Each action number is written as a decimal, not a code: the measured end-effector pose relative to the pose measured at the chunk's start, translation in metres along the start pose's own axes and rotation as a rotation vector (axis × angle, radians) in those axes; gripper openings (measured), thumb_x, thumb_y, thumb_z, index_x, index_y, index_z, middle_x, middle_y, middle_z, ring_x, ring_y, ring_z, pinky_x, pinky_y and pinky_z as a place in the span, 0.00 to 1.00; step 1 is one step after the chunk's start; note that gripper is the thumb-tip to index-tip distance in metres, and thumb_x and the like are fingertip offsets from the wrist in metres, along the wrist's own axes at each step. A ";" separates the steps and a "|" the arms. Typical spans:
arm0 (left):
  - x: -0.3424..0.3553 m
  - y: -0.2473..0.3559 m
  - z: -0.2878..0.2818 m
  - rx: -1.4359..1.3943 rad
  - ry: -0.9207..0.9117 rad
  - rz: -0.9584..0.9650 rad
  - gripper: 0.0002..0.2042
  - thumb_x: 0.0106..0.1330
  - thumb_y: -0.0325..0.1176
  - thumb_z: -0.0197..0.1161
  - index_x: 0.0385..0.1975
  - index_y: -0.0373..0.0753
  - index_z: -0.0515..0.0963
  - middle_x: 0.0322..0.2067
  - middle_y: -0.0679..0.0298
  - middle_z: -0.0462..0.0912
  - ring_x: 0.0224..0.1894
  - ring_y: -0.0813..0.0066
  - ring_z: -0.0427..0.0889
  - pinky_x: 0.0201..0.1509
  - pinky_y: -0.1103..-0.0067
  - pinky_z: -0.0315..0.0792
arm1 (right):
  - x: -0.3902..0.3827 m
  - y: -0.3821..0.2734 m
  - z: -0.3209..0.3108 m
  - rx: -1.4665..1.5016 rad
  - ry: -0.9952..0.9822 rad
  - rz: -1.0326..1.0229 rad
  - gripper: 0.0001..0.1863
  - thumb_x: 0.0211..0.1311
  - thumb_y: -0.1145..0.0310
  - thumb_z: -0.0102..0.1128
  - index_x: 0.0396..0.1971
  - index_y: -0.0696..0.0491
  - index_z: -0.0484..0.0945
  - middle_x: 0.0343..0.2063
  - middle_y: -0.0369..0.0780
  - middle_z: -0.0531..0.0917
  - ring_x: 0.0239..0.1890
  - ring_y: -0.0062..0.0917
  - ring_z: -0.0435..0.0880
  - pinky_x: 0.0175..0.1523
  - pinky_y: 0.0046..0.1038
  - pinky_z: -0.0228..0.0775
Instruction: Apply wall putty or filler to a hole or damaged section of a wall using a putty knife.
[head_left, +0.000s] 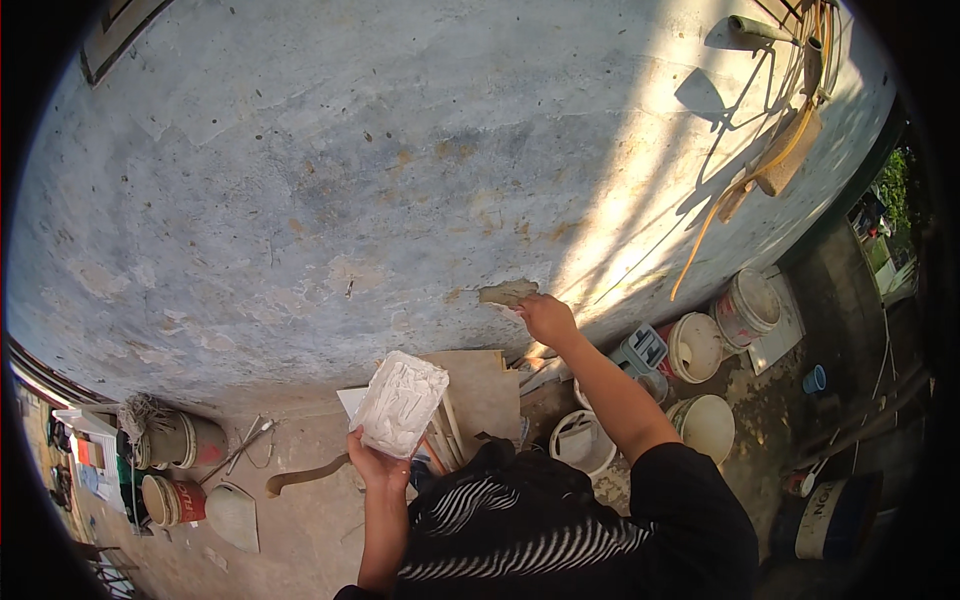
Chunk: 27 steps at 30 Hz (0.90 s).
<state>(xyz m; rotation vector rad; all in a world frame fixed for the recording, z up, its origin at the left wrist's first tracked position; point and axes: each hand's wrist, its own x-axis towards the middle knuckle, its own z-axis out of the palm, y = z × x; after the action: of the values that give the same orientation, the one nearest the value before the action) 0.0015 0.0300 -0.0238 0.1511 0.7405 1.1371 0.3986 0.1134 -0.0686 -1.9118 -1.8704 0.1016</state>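
Observation:
My left hand [378, 466] grips the lower end of a shallow rectangular white tray [379, 385], with its fingers mostly underneath. White putty [408, 400], smeared in uneven ridges, covers the inside of the tray. Higher and to the right, my right hand [548, 320] is closed, with its fingertips at the wall. Whatever it may hold is hidden by the fingers. Just beside those fingertips, the weathered blue-grey wall [330, 180] has a broken brown patch [508, 291] where the surface has come away.
Several buckets [708, 428] stand at the right, with a blue cup [814, 379] farther out. Buckets [175, 500] and a curved wooden handle [305, 476] are at the lower left. Tools with an orange strap [795, 150] hang at the upper right wall. A cardboard sheet [480, 375] lies near the wall base.

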 end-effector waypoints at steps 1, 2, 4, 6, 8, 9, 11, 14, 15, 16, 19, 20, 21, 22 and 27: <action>0.000 0.000 -0.001 -0.011 -0.001 0.002 0.38 0.61 0.55 0.47 0.71 0.42 0.60 0.68 0.54 0.67 0.66 0.47 0.71 0.57 0.49 0.75 | -0.002 0.002 -0.004 -0.049 -0.026 -0.003 0.09 0.63 0.65 0.58 0.40 0.49 0.83 0.37 0.39 0.84 0.40 0.38 0.82 0.46 0.39 0.77; -0.001 0.000 -0.002 -0.012 0.000 0.005 0.38 0.61 0.55 0.47 0.71 0.42 0.60 0.68 0.54 0.67 0.66 0.47 0.71 0.57 0.49 0.75 | -0.003 0.006 -0.010 -0.047 -0.025 -0.007 0.09 0.63 0.65 0.58 0.40 0.49 0.83 0.37 0.39 0.84 0.40 0.38 0.82 0.46 0.39 0.77; -0.002 0.001 -0.004 -0.004 0.020 0.021 0.38 0.61 0.55 0.47 0.71 0.42 0.60 0.68 0.54 0.68 0.66 0.47 0.71 0.57 0.49 0.75 | -0.002 0.009 -0.020 -0.138 -0.035 0.120 0.09 0.62 0.66 0.58 0.40 0.49 0.83 0.37 0.39 0.84 0.39 0.38 0.83 0.44 0.39 0.78; -0.005 -0.001 -0.001 0.007 0.000 0.023 0.38 0.61 0.55 0.47 0.71 0.42 0.60 0.68 0.54 0.68 0.66 0.47 0.71 0.57 0.49 0.75 | -0.002 0.010 -0.017 -0.171 -0.002 0.156 0.09 0.63 0.65 0.58 0.39 0.49 0.83 0.37 0.39 0.84 0.39 0.39 0.82 0.43 0.39 0.78; -0.008 0.000 0.003 0.020 -0.019 0.028 0.38 0.61 0.55 0.47 0.71 0.42 0.60 0.67 0.54 0.68 0.66 0.48 0.71 0.57 0.49 0.75 | -0.003 0.005 -0.005 -0.190 0.031 0.179 0.09 0.65 0.63 0.57 0.39 0.48 0.84 0.36 0.38 0.83 0.38 0.40 0.82 0.42 0.40 0.78; -0.010 0.001 0.005 0.010 -0.021 0.030 0.37 0.62 0.53 0.46 0.71 0.40 0.60 0.67 0.53 0.68 0.66 0.46 0.71 0.59 0.48 0.73 | -0.005 0.007 -0.002 -0.189 0.034 0.181 0.09 0.65 0.63 0.57 0.39 0.48 0.84 0.36 0.38 0.83 0.38 0.40 0.82 0.42 0.40 0.78; -0.011 0.002 0.004 0.000 -0.023 0.036 0.36 0.63 0.51 0.45 0.71 0.39 0.60 0.67 0.52 0.68 0.66 0.45 0.71 0.61 0.47 0.72 | -0.007 0.009 -0.002 -0.183 0.042 0.196 0.08 0.63 0.66 0.58 0.38 0.49 0.83 0.36 0.39 0.84 0.39 0.39 0.82 0.41 0.39 0.79; -0.011 0.005 -0.006 0.020 0.034 0.041 0.38 0.60 0.55 0.49 0.71 0.43 0.60 0.67 0.55 0.68 0.66 0.48 0.72 0.57 0.47 0.74 | -0.010 0.018 -0.019 -0.200 0.016 0.221 0.08 0.63 0.65 0.58 0.38 0.49 0.82 0.36 0.39 0.84 0.40 0.39 0.82 0.41 0.40 0.79; -0.013 0.006 -0.006 0.016 0.042 0.045 0.38 0.60 0.55 0.50 0.71 0.43 0.60 0.67 0.55 0.68 0.66 0.48 0.72 0.57 0.47 0.73 | -0.008 0.019 -0.023 -0.199 0.016 0.218 0.08 0.63 0.65 0.58 0.38 0.49 0.82 0.36 0.39 0.84 0.40 0.39 0.82 0.41 0.40 0.79; -0.014 0.007 -0.007 0.013 0.051 0.050 0.39 0.59 0.55 0.50 0.71 0.43 0.60 0.68 0.56 0.68 0.66 0.48 0.72 0.58 0.46 0.72 | -0.006 0.019 -0.025 -0.207 0.035 0.217 0.08 0.63 0.64 0.58 0.39 0.49 0.82 0.36 0.39 0.84 0.41 0.39 0.81 0.41 0.39 0.79; -0.013 0.004 -0.007 0.030 0.034 0.031 0.39 0.59 0.55 0.51 0.71 0.44 0.60 0.68 0.56 0.67 0.66 0.49 0.71 0.59 0.46 0.71 | -0.007 0.025 -0.006 -0.203 0.074 0.174 0.09 0.64 0.63 0.58 0.40 0.48 0.82 0.37 0.38 0.83 0.41 0.39 0.81 0.41 0.39 0.79; -0.013 0.004 -0.006 0.031 0.037 0.033 0.39 0.59 0.55 0.51 0.71 0.44 0.60 0.68 0.56 0.67 0.66 0.49 0.71 0.59 0.46 0.71 | -0.007 0.020 0.003 -0.182 0.083 0.111 0.09 0.65 0.62 0.58 0.40 0.48 0.83 0.37 0.37 0.83 0.41 0.39 0.81 0.41 0.39 0.79; -0.014 0.004 -0.006 0.036 0.054 0.032 0.39 0.59 0.55 0.51 0.71 0.44 0.60 0.68 0.56 0.67 0.66 0.49 0.71 0.59 0.46 0.70 | -0.011 0.019 0.008 -0.179 0.082 0.112 0.09 0.65 0.62 0.58 0.40 0.48 0.83 0.37 0.37 0.83 0.41 0.39 0.81 0.41 0.39 0.79; -0.014 0.004 -0.004 0.041 0.070 0.031 0.39 0.58 0.55 0.51 0.71 0.44 0.60 0.68 0.56 0.67 0.67 0.49 0.71 0.60 0.46 0.70 | -0.014 0.020 0.011 -0.161 0.098 0.161 0.09 0.65 0.62 0.58 0.40 0.48 0.83 0.37 0.37 0.83 0.41 0.39 0.81 0.41 0.39 0.79; -0.019 0.009 -0.003 0.042 0.081 0.044 0.39 0.59 0.56 0.51 0.71 0.44 0.61 0.68 0.57 0.68 0.66 0.50 0.71 0.59 0.46 0.70 | -0.018 0.023 -0.015 -0.124 0.138 0.232 0.10 0.65 0.63 0.58 0.41 0.49 0.83 0.37 0.38 0.83 0.41 0.39 0.80 0.40 0.40 0.78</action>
<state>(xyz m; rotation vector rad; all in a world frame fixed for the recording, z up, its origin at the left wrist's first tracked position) -0.0109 0.0168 -0.0130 0.1578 0.8369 1.1752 0.4248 0.0929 -0.0682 -2.1564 -1.5931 -0.0732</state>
